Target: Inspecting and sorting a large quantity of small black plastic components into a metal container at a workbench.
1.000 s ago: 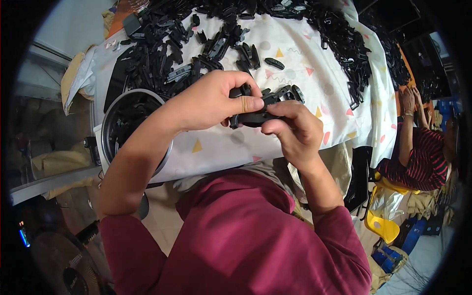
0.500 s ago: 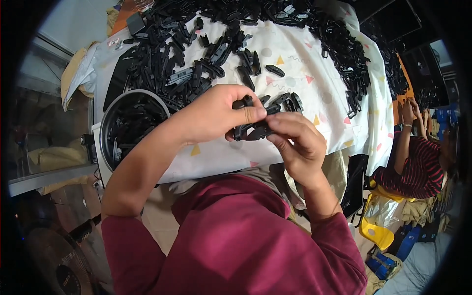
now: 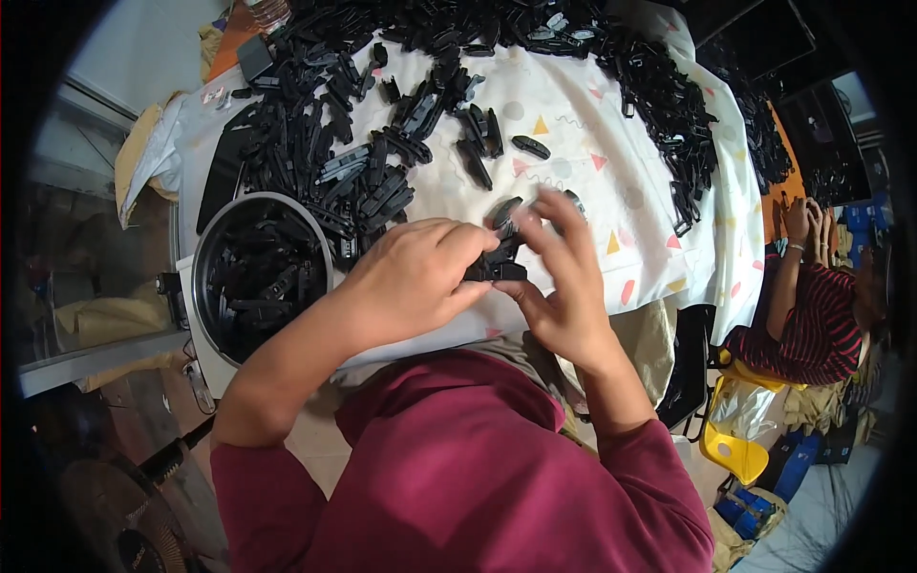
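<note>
My left hand (image 3: 406, 272) is closed, its thumb and fingers pinching a black plastic part (image 3: 503, 271) above the near edge of the table. On the other side my right hand (image 3: 568, 291) has its fingers spread and lifted, smeared by motion. Its thumb tip rests at or very near the part's lower right end. Just behind the fingers a few more dark plastic pieces (image 3: 504, 212) lie on the cloth, partly hidden. The part's exact kind cannot be made out.
A round metal bowl (image 3: 203, 304) of black pieces stands left of my left forearm. Heaps of similar pieces (image 3: 420, 110) cover the far and left of the patterned tablecloth (image 3: 583, 143). A person in a striped top (image 3: 812, 320) sits at the right; a fan (image 3: 115, 506) stands lower left.
My right hand's fingers have opened and lifted off the black plastic part they were gripping. My left hand has shifted slightly down and left, still holding it.
</note>
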`<action>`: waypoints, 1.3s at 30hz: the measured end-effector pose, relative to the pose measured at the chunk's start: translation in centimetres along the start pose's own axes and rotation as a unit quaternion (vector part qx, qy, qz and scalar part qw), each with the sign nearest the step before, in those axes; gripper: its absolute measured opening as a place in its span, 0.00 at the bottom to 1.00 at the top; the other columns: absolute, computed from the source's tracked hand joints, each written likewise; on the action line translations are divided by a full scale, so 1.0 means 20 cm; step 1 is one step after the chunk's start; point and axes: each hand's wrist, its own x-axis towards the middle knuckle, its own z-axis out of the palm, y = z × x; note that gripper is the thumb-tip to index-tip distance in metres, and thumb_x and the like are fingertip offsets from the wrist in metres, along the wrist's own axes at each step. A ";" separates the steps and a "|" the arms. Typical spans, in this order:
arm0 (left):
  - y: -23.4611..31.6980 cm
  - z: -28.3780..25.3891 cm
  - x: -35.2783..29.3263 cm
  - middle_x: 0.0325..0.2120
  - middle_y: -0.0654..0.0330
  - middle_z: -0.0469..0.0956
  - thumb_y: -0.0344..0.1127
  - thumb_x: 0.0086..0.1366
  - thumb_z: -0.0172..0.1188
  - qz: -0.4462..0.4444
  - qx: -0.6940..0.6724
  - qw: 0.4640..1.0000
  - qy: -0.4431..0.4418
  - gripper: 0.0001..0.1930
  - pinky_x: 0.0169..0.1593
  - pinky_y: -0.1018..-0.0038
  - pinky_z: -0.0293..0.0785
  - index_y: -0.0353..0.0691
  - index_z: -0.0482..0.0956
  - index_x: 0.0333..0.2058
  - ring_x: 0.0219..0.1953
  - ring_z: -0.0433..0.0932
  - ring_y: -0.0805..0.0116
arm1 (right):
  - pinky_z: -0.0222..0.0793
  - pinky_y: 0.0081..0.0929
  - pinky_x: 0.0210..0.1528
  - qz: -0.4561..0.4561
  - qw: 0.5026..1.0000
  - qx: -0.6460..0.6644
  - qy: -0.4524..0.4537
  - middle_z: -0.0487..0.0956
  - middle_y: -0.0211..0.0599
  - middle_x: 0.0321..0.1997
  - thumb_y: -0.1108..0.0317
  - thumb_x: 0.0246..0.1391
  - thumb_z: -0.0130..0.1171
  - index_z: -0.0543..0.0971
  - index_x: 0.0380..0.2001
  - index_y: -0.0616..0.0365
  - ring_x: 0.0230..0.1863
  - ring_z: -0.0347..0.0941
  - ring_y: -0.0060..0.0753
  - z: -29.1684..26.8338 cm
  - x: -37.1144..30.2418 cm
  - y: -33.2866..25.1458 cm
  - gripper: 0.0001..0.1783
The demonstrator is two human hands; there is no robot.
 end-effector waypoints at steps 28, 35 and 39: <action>-0.26 -0.04 0.39 0.25 0.66 0.75 0.35 0.50 0.67 -0.236 -0.306 0.919 -0.074 0.13 0.33 0.82 0.67 0.35 0.76 0.31 0.27 0.71 0.80 | 0.74 0.18 0.32 0.140 0.951 0.268 -0.063 0.73 0.38 0.40 0.84 0.46 0.58 0.77 0.36 0.67 0.33 0.73 0.25 -0.12 0.09 0.27 0.11; -0.18 -0.12 0.28 0.25 0.69 0.74 0.34 0.51 0.68 -0.207 -0.363 0.899 -0.130 0.15 0.33 0.81 0.68 0.34 0.75 0.34 0.28 0.69 0.82 | 0.75 0.20 0.30 -0.076 0.994 0.082 -0.013 0.75 0.41 0.33 0.84 0.40 0.64 0.77 0.33 0.65 0.32 0.74 0.28 -0.05 0.10 0.13 0.13; -0.15 -0.12 0.23 0.26 0.68 0.74 0.36 0.46 0.71 -0.193 -0.322 0.914 -0.156 0.18 0.33 0.81 0.68 0.34 0.76 0.35 0.28 0.69 0.81 | 0.75 0.22 0.34 -0.088 0.994 0.057 -0.023 0.75 0.41 0.34 0.84 0.40 0.63 0.76 0.37 0.65 0.35 0.75 0.33 -0.03 0.07 0.13 0.16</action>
